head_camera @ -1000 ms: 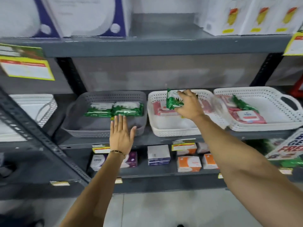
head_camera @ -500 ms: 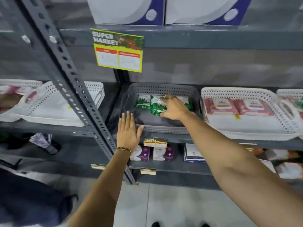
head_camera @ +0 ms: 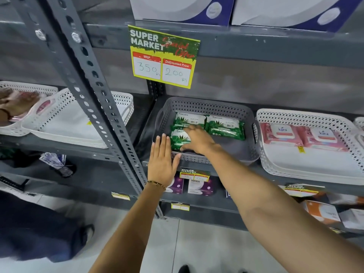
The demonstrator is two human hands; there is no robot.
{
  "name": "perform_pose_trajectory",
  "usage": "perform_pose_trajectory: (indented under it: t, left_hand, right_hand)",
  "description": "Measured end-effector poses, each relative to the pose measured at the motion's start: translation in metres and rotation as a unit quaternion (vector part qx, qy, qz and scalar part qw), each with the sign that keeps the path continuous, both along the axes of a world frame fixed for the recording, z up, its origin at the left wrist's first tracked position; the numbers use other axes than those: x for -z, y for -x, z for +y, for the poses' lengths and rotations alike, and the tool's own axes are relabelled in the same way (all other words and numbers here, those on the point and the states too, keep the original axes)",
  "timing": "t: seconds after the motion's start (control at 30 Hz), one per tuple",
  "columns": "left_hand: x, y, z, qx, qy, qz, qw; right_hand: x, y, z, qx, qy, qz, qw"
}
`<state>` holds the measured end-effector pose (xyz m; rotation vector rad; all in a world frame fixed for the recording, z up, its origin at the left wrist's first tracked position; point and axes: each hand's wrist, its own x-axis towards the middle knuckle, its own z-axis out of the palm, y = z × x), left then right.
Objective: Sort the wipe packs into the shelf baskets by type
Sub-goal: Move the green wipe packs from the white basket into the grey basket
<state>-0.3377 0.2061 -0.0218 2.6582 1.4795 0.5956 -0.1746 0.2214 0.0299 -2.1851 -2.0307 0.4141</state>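
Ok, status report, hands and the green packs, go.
Right hand on the third green pack, setting it in the grey basket; grip unclear. Left hand flat and open against the basket's front. Two green packs behind. Nothing in the way.

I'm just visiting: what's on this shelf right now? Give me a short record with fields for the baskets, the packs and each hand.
grey basket: three green Origami wipe packs
white basket right of it: two pink Kara wipe packs
white basket left of the post: appears empty
right hand: on the front green pack inside the grey basket
left hand: flat, fingers together, against the grey basket's front left corner
price sign: MRP 350, discounted 200
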Motion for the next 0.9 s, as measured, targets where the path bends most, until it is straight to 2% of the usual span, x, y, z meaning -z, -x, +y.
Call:
perform_pose_trajectory:
  t: [0.1,0.2,0.3,0.4,0.53,0.73,0.9]
  left_hand:
    - [-0.002,-0.001,-0.002,-0.001,-0.008,0.002,1.000]
    - [-0.006,-0.006,-0.007,-0.005,-0.007,0.003,1.000]
    - [-0.008,-0.024,-0.018,0.015,-0.004,0.006,1.000]
    - [-0.008,-0.060,-0.038,0.047,0.001,0.006,0.999]
    - [-0.011,-0.116,-0.069,0.097,-0.002,0.016,0.995]
    - [-0.013,-0.219,-0.133,0.145,0.004,0.001,0.989]
    - [-0.011,-0.284,-0.177,0.130,0.022,-0.028,0.991]
  right_hand:
    - [-0.001,0.000,-0.002,-0.008,0.003,0.017,1.000]
    - [-0.006,-0.011,-0.012,0.010,-0.025,0.070,0.997]
    - [-0.016,-0.037,-0.029,0.064,-0.116,0.095,0.987]
    - [-0.026,-0.076,-0.056,0.117,-0.210,0.078,0.968]
    - [-0.032,-0.137,-0.103,0.193,-0.288,0.062,0.936]
    - [-0.025,-0.256,-0.202,0.303,-0.279,0.032,0.911]
    - [-0.022,-0.345,-0.269,0.338,-0.245,0.003,0.909]
